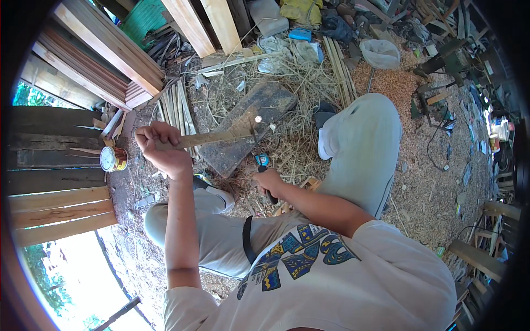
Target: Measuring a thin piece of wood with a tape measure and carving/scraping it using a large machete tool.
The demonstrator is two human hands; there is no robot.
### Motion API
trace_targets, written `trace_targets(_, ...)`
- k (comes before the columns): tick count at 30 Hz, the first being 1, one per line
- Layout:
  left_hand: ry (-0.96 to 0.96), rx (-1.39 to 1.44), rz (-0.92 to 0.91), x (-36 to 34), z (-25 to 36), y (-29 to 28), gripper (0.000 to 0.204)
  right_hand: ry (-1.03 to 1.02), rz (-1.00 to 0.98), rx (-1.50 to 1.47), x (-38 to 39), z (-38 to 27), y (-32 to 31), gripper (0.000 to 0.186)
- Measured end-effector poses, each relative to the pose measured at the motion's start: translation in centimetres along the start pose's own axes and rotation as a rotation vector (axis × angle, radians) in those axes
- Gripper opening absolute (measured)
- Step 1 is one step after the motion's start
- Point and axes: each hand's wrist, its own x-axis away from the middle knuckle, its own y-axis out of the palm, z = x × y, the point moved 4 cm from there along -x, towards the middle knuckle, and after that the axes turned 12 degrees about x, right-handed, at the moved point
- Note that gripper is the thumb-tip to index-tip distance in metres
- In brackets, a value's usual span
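Observation:
My left hand (160, 148) is closed around one end of a flat wooden strip (215, 138). The strip reaches rightward over a dark, worn slab (270, 102) lying on the ground between my feet. Held in my right hand (269, 181) is a tool with a black handle and a blue part (261, 160) near its upper end. Its thin dark head meets or nearly touches the strip's far tip; its exact kind I cannot make out. A small pale chip (258, 119) shows on the slab just beyond the strip.
Dry straw and shavings (287, 132) cover the ground around the slab. Thin wooden slats (179, 107) lie behind my left hand, beside a paint can (113, 159). Tall planks (110, 49) stand at the far left. A white bag (381, 53) sits by wood chips at the far right.

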Motion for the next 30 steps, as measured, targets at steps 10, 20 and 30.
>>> trace_targets(10,-0.04,0.096,0.382,-1.8,0.5,-5.3,0.037,-0.402,0.278,0.499,0.7,-4.4,0.4,0.042)
trace_targets(20,-0.255,0.206,-0.131,-3.6,0.3,-4.8,0.048,-0.641,-0.024,0.267,6.3,-8.9,0.2,0.034)
trace_targets(30,-0.276,0.082,-0.113,-5.7,0.4,-5.9,0.045,-0.608,-0.168,-0.039,8.8,-9.9,0.4,0.022)
